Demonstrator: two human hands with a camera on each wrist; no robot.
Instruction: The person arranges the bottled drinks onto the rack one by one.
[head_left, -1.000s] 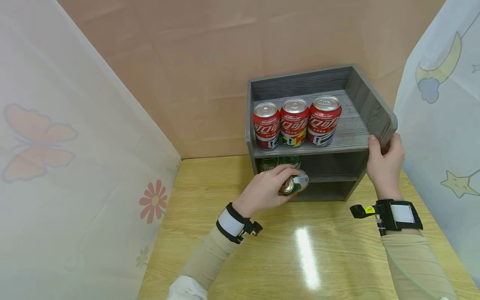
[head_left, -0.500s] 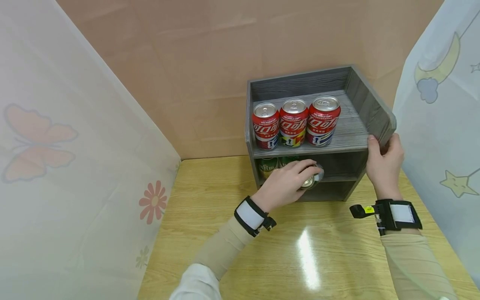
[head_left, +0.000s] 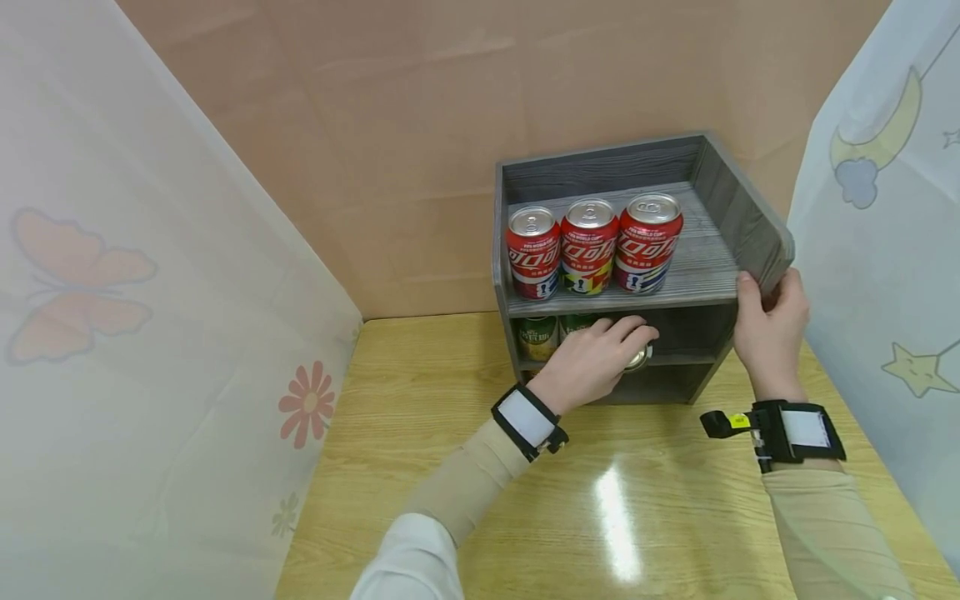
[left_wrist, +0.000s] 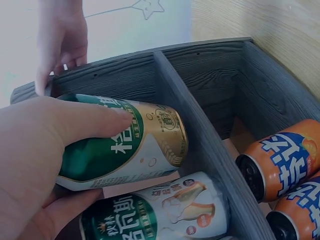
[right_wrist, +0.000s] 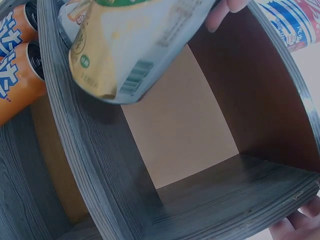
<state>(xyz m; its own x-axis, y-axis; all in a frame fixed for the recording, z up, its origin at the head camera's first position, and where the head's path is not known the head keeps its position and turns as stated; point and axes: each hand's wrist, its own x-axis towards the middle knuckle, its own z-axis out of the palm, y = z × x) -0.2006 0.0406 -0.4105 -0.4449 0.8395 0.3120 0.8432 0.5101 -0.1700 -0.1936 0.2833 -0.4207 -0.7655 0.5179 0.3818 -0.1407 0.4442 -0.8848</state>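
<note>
My left hand [head_left: 596, 362] reaches into the middle compartment of a grey wooden shelf [head_left: 708, 250], fingers curled around a green, white and gold drink can [left_wrist: 125, 140]. In the right wrist view this can [right_wrist: 132, 55] is over the middle board, its base toward the camera. Beside it in the left wrist view stands a similar green and white can [left_wrist: 165, 210]. Another green can [head_left: 537, 336] shows at the left of that compartment in the head view. At the shelf's right side panel, my right hand [head_left: 772, 329] grips the front edge, thumb on the inner side.
Three red cola cans [head_left: 588, 250] stand in a row on the top board. Orange soda cans [left_wrist: 285, 155] sit in the bottom compartment. The shelf rests on a wooden table [head_left: 420, 375], with a brown backdrop [head_left: 420, 167] behind and printed white sheets on both sides.
My left hand has carried the can rightward and into the middle compartment, tipping it from lying toward upright. More of the green can at the left shows. My right hand has stayed on the side panel.
</note>
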